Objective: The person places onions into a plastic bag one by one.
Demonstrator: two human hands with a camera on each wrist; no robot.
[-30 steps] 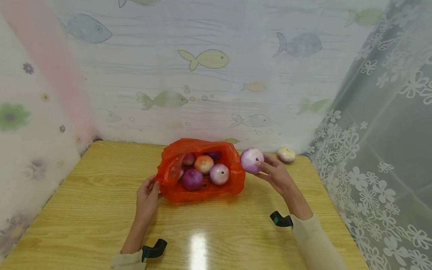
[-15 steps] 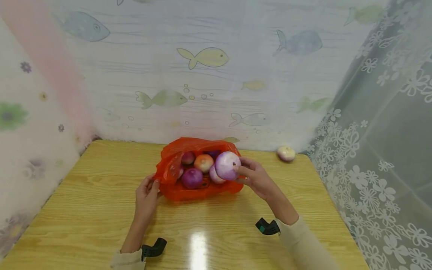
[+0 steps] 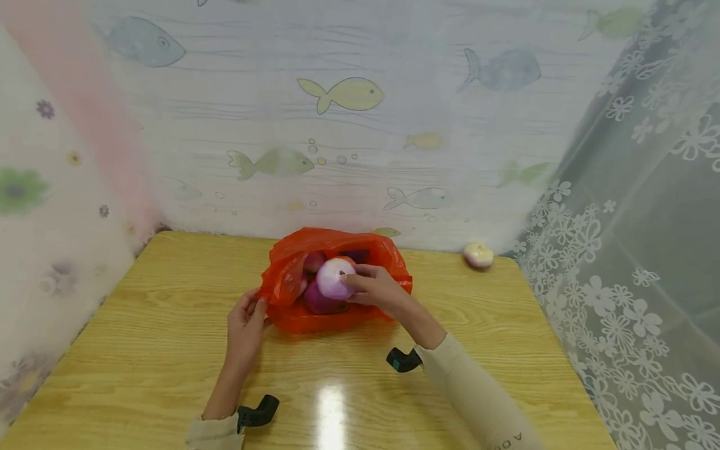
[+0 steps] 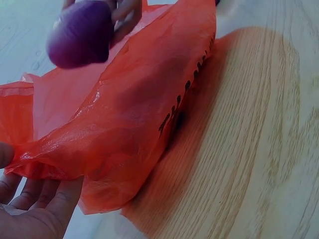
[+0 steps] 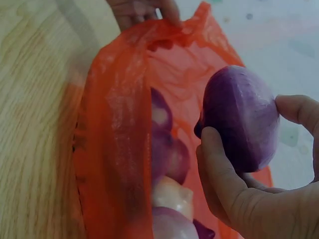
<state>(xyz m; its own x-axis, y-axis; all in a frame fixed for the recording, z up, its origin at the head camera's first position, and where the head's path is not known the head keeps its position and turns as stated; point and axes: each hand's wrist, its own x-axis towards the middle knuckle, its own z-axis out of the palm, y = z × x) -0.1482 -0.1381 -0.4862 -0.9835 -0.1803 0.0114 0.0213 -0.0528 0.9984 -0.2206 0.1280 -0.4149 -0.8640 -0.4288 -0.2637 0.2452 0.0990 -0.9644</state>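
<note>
A red plastic bag (image 3: 315, 324) lies on the table with its mouth open, several onions inside. My left hand (image 3: 245, 319) pinches the bag's left rim between thumb and fingers, which the left wrist view shows close up. With thumb and fingertips my right hand (image 3: 379, 290) holds a purple-and-white onion (image 3: 333, 279) above the bag's mouth. In the right wrist view this onion (image 5: 241, 118) is apart from the ones below it. Among those is a pale orange-white onion (image 5: 172, 200); a dark purple onion (image 3: 322, 300) shows partly under the held one.
A single pale onion (image 3: 478, 255) sits at the table's back right corner. The wooden table (image 3: 140, 350) meets a fish-print curtain (image 3: 337, 137) behind and a white flowered lace curtain (image 3: 613, 300) on the right. Black wrist mounts are on both forearms.
The right hand has carried the held onion leftward from beside the bag to above its mouth, covering onions inside. The left hand stays on the bag's rim.
</note>
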